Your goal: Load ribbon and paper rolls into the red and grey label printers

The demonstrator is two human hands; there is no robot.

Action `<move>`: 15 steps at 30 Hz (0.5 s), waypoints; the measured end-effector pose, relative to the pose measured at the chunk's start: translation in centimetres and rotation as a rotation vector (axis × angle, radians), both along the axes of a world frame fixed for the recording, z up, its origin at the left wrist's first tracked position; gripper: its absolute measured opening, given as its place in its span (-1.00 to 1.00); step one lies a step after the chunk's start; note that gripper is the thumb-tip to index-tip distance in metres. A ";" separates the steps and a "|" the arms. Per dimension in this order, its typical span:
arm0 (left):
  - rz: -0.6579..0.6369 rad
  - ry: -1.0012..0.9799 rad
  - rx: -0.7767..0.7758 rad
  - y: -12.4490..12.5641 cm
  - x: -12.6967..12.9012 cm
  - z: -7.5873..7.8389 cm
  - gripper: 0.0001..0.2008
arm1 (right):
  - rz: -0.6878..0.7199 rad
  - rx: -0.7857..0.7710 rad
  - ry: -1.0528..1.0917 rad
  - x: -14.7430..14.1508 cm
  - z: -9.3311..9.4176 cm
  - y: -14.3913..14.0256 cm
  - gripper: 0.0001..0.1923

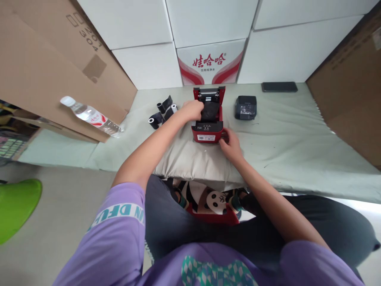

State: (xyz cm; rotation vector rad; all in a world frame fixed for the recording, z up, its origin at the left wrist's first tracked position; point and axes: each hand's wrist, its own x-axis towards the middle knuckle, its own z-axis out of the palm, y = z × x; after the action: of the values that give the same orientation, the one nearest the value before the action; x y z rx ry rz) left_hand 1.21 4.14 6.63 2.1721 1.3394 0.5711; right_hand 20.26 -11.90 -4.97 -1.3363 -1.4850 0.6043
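Observation:
A red and black label printer (206, 138) stands on the covered table with its lid (208, 93) tilted up at the back. Across its open inside lies a black ribbon (210, 111). My left hand (193, 110) reaches in from the left, its fingers closed at the ribbon's left edge; the fingertips are partly hidden. Low on the printer's right side, my right hand (232, 146) grips the front corner, thumb in front and fingers along the side. Left of the printer lie several small rolls of black ribbon (160, 117), some partly unwound.
A clear water bottle (95, 118) is on the left, beside a large cardboard box (59, 51). To the right sit a black boxy device (245, 107) and a phone (279, 87). White cartons (210, 65) line the back, and another cardboard box (351, 87) bounds the right.

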 end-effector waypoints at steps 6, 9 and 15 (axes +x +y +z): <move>-0.105 0.035 0.084 -2.5 -2.5 2.7 -0.76 | 0.015 -0.010 0.017 0.0 0.3 0.0 -0.49; -0.032 -0.162 0.108 -4.3 -5.3 3.7 -0.68 | 0.009 -0.011 0.038 -0.1 0.2 0.0 -0.48; 0.346 -0.451 0.163 -7.8 -14.3 4.5 -0.58 | -0.001 0.016 0.039 0.0 -0.3 0.2 -0.50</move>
State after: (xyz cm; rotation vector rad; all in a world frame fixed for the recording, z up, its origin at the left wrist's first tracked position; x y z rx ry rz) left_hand -13.09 -3.65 11.15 1.7809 1.4502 1.2581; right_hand 20.23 -11.74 -5.29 -1.3057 -1.4543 0.6132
